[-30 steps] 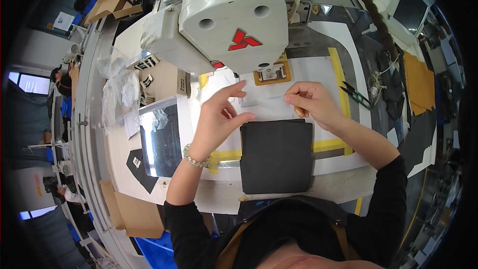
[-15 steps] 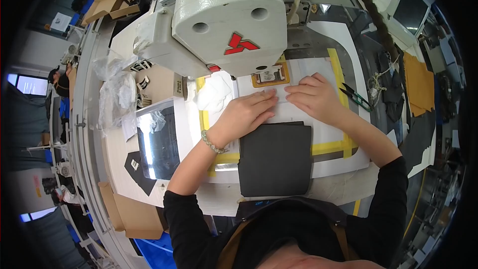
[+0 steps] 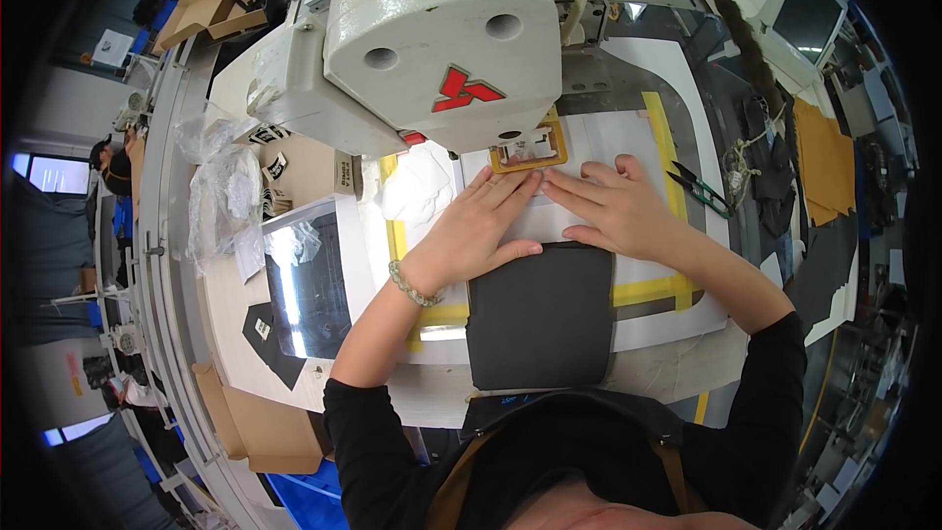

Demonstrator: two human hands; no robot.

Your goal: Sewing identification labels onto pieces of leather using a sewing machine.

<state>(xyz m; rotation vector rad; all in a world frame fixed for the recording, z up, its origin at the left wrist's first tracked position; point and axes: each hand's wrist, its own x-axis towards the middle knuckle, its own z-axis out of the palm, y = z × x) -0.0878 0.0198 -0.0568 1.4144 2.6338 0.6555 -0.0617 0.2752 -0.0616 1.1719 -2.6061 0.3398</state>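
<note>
My left hand (image 3: 483, 226) lies with fingers stretched out over a white sheet, the tips at the near edge of a small yellow-orange frame (image 3: 555, 142). Its thumb rests at the far left corner of a black fabric-like panel (image 3: 540, 319). Beside it, my right hand (image 3: 616, 208) reaches in with its index and middle fingers extended, almost meeting the left fingertips. The right thumb is near the panel's far edge, and the other fingers are lifted and bent. Neither hand grips anything. Above the frame hangs a large white sewing machine head (image 3: 442, 39), which hides part of it.
Yellow tape (image 3: 662, 152) borders the white sheet. To the right lie thread snips (image 3: 702, 189) and brown material (image 3: 824, 162). On the left are a crumpled plastic bag (image 3: 228, 186), an open cardboard box (image 3: 319, 162) of labels, a dark glossy plate (image 3: 309, 285) and a white bundle (image 3: 417, 182).
Both hands have come closer together and their fingers have spread. The left fingertips have moved up to the yellow-orange frame; the thumbs are now apart from the fingers, near the black panel's far edge.
</note>
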